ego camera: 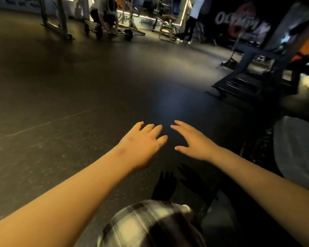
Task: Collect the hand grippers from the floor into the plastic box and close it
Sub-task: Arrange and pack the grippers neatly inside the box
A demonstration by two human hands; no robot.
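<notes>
Left hand (143,145): reaches forward over the floor (78,97), fingers spread, empty.
Right hand (193,141): alongside, fingers straight, empty.

A barbell (112,32) lies on the dark floor (78,86) near metal racks (55,16).

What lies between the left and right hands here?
In the head view, only bare dark floor shows between the left hand and the right hand; neither holds anything.

Black-and-white checked fabric (141,223), blurred, cut by the lower edge. Pale grey rounded object (296,154), cut by the right edge, unidentifiable.
</notes>
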